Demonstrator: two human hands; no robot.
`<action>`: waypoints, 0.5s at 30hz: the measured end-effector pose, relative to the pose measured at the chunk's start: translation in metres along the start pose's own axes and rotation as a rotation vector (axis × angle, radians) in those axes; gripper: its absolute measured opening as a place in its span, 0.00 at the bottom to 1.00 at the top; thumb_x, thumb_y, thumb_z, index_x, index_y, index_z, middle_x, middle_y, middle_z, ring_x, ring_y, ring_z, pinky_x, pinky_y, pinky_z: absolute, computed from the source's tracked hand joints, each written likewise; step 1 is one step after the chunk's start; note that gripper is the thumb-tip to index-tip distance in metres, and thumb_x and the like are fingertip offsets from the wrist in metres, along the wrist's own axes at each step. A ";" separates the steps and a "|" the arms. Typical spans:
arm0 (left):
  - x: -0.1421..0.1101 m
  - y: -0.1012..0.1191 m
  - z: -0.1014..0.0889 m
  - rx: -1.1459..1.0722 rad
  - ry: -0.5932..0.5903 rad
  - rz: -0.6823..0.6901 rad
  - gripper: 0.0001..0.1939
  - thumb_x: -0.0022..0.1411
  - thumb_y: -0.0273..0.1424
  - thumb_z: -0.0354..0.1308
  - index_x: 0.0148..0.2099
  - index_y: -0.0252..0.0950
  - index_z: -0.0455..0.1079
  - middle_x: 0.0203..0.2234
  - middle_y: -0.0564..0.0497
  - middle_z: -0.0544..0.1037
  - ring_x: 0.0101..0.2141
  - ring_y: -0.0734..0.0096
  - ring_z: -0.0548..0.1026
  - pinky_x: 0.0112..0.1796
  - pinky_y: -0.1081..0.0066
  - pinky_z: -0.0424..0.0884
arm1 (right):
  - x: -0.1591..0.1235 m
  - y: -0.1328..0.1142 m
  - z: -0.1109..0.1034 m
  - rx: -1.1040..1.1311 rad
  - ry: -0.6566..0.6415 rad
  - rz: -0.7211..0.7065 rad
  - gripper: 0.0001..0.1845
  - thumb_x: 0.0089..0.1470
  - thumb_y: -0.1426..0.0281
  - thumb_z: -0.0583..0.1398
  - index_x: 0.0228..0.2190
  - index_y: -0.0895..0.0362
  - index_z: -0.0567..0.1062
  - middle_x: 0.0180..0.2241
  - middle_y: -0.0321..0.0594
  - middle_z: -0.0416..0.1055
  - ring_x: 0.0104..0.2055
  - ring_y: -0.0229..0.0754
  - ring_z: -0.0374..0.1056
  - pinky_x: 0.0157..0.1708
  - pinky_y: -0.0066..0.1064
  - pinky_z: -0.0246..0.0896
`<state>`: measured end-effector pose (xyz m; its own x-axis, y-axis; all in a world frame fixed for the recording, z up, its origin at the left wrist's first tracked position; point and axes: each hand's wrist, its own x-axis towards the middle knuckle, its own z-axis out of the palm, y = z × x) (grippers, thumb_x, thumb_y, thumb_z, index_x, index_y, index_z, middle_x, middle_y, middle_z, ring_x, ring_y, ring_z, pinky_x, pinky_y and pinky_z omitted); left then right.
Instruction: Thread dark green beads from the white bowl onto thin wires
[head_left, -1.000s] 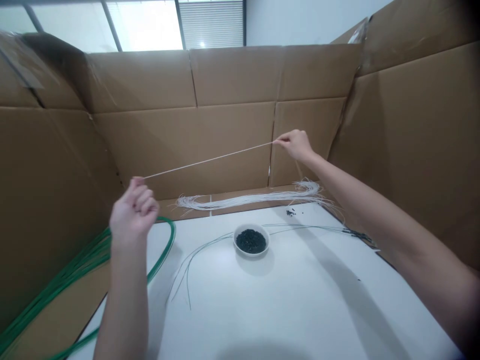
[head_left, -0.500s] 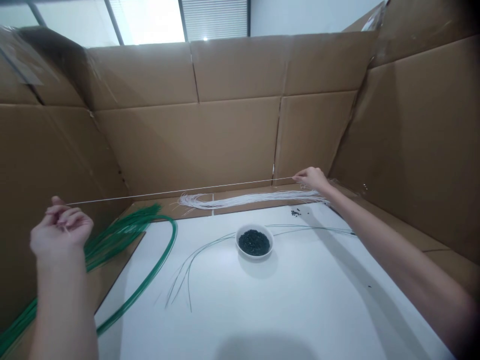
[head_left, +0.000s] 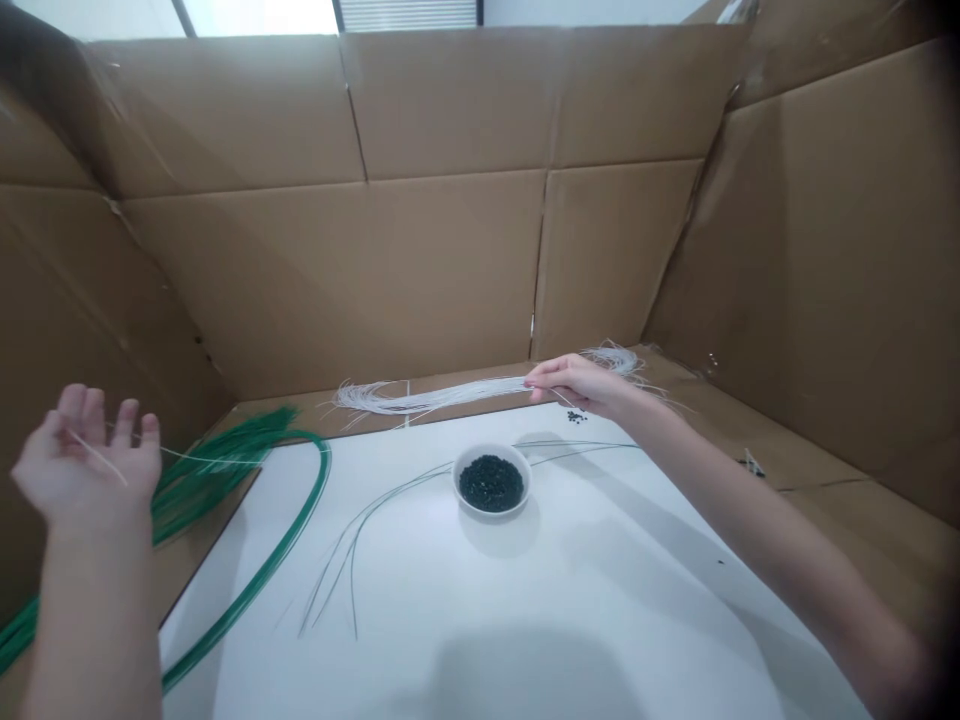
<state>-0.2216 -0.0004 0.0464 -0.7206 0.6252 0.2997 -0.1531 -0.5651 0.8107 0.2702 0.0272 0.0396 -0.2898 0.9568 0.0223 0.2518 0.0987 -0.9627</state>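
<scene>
At the left, my left hand (head_left: 94, 455) is palm up with its fingers partly curled and apart. A thin white string (head_left: 214, 459) lies across its palm and passes between the fingers. The string sags rightward over the green strands and fades from sight against the white table. My right hand (head_left: 574, 382) is pinched closed, with a short white strand showing under its fingers. It is in front of the bundle of white strings (head_left: 442, 397) at the back edge and hides part of it. Whether it touches the bundle, I cannot tell.
A white bowl (head_left: 491, 514) of small dark beads stands on the white table (head_left: 375, 670). Loose beads (head_left: 576, 416) lie behind it. Thin green strands (head_left: 375, 505) cross beside the bowl. Green strand bundles (head_left: 225, 465) lie left. Cardboard walls (head_left: 435, 270) surround the table.
The string was taut between both hands and now hangs slack. My right hand has moved left and slightly down. My left hand's fingers have loosened, and the view has tilted down.
</scene>
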 end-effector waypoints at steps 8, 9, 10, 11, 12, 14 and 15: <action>-0.068 -0.019 0.078 -0.163 -0.225 -0.294 0.14 0.55 0.37 0.53 0.45 0.47 0.68 0.54 0.61 0.63 0.52 0.70 0.63 0.56 0.64 0.52 | 0.024 0.000 0.026 0.007 0.154 -0.080 0.14 0.42 0.63 0.62 0.27 0.62 0.73 0.22 0.40 0.74 0.11 0.23 0.40 0.10 0.22 0.32; -0.081 -0.022 0.093 -0.209 -0.319 -0.365 0.13 0.57 0.38 0.51 0.45 0.48 0.68 0.55 0.60 0.63 0.51 0.70 0.64 0.55 0.65 0.55 | 0.032 -0.001 0.034 -0.015 0.176 -0.106 0.14 0.42 0.63 0.61 0.28 0.62 0.73 0.24 0.41 0.74 0.11 0.23 0.42 0.09 0.21 0.34; -0.092 -0.025 0.106 -0.261 -0.386 -0.417 0.13 0.59 0.38 0.49 0.45 0.48 0.68 0.54 0.60 0.63 0.51 0.70 0.65 0.52 0.66 0.60 | 0.041 -0.002 0.044 -0.041 0.185 -0.127 0.14 0.43 0.62 0.61 0.28 0.62 0.73 0.25 0.43 0.75 0.12 0.24 0.46 0.09 0.20 0.37; -0.101 -0.029 0.117 -0.305 -0.440 -0.455 0.13 0.60 0.37 0.47 0.45 0.48 0.68 0.54 0.60 0.63 0.50 0.71 0.65 0.50 0.68 0.63 | 0.049 -0.004 0.054 -0.071 0.185 -0.141 0.14 0.43 0.62 0.60 0.27 0.62 0.73 0.27 0.44 0.75 0.13 0.25 0.52 0.10 0.20 0.40; -0.108 -0.032 0.126 -0.337 -0.476 -0.476 0.13 0.61 0.37 0.46 0.46 0.48 0.68 0.54 0.60 0.63 0.50 0.71 0.66 0.47 0.70 0.65 | 0.058 -0.006 0.063 -0.094 0.176 -0.149 0.13 0.44 0.63 0.60 0.27 0.62 0.73 0.27 0.45 0.75 0.14 0.27 0.57 0.10 0.19 0.43; -0.117 -0.039 0.136 -0.374 -0.531 -0.497 0.14 0.61 0.36 0.46 0.48 0.48 0.67 0.55 0.60 0.62 0.49 0.72 0.67 0.44 0.74 0.68 | 0.074 -0.010 0.080 -0.136 0.176 -0.166 0.11 0.44 0.64 0.60 0.25 0.62 0.73 0.27 0.45 0.75 0.18 0.30 0.63 0.11 0.18 0.47; -0.120 -0.042 0.139 -0.380 -0.552 -0.516 0.14 0.62 0.36 0.46 0.49 0.48 0.66 0.55 0.60 0.61 0.48 0.73 0.67 0.43 0.75 0.68 | 0.082 -0.012 0.087 -0.159 0.189 -0.174 0.10 0.44 0.65 0.59 0.25 0.61 0.73 0.27 0.44 0.75 0.20 0.32 0.65 0.12 0.18 0.51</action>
<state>-0.0350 0.0229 0.0461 -0.0795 0.9721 0.2209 -0.6604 -0.2173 0.7188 0.1634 0.0811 0.0299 -0.1684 0.9541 0.2476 0.3595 0.2934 -0.8858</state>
